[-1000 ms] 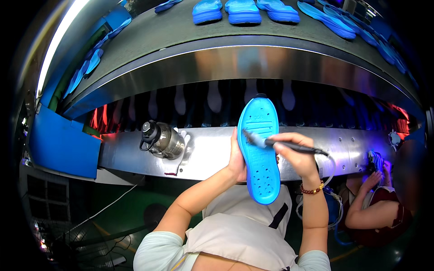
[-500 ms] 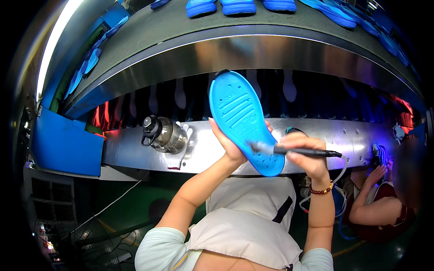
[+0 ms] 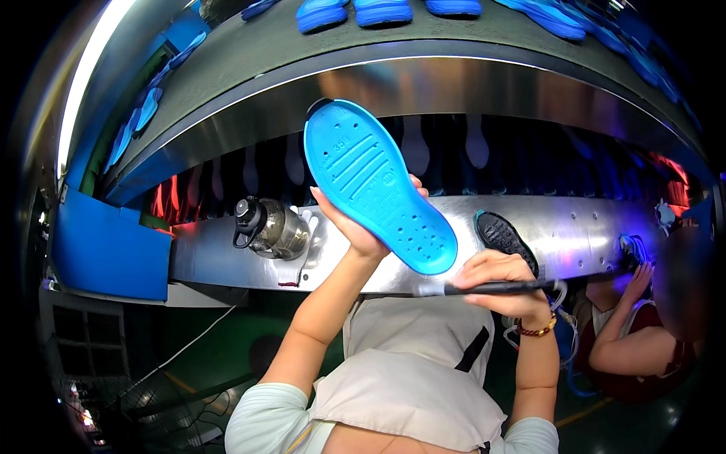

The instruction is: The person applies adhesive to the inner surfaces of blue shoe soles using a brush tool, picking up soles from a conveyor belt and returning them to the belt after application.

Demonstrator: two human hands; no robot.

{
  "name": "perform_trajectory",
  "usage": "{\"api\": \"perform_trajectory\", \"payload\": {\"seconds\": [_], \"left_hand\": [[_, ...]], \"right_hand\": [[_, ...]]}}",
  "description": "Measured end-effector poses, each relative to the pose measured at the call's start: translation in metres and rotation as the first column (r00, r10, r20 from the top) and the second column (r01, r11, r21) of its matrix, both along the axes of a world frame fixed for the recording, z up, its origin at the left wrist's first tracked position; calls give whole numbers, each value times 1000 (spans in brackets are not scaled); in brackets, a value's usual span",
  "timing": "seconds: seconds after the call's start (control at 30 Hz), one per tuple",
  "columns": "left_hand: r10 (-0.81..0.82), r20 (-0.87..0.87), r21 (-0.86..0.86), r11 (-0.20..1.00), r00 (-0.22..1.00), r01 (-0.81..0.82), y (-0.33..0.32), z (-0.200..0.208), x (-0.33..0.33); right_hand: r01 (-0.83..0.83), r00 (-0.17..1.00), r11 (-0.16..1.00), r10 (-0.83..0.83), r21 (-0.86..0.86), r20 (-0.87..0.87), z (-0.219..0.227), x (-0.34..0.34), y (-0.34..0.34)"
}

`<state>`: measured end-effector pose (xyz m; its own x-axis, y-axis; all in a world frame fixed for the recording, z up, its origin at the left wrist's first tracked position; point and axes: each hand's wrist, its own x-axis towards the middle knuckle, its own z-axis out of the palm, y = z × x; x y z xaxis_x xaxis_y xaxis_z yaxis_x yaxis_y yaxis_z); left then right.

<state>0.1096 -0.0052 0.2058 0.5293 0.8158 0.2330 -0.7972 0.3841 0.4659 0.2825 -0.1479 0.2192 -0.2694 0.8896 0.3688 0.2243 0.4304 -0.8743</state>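
Note:
My left hand (image 3: 361,233) holds up a bright blue shoe sole (image 3: 382,178) from beneath, with the thumb at its left edge and fingertips showing at its right edge. The sole's face has bars, small holes and a dark piece at its upper end. In my right hand (image 3: 503,274) is a black-handled brush (image 3: 484,288) with a pale hose at its rear. Its pale tip points left, below the sole's lower end and apart from it. A black sole (image 3: 505,236) with a teal edge lies on the metal bench behind my right hand.
A dark-lidded drink bottle (image 3: 272,228) stands on the metal bench (image 3: 575,227) at left, beside a pale glove (image 3: 293,268). Blue soles (image 3: 382,11) lie on the raised belt (image 3: 257,49). Dark hanging shapes line the gap beneath. Another person's hand (image 3: 639,284) works at right.
The blue sole has moved left and slightly up in my left hand. The brush has come off the sole's face and dropped lower, uncovering more of the black sole on the bench.

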Motion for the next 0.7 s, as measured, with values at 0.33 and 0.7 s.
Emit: {"api": "perform_trajectory", "payload": {"seconds": [0.33, 0.7], "left_hand": [[71, -159, 4, 997, 985, -71, 0, 9, -1], [-26, -147, 111, 993, 989, 43, 0, 12, -5]], "right_hand": [[-82, 951, 991, 46, -107, -304, -13, 4, 1], [11, 820, 968, -154, -252, -552, -33, 0, 3]]}}
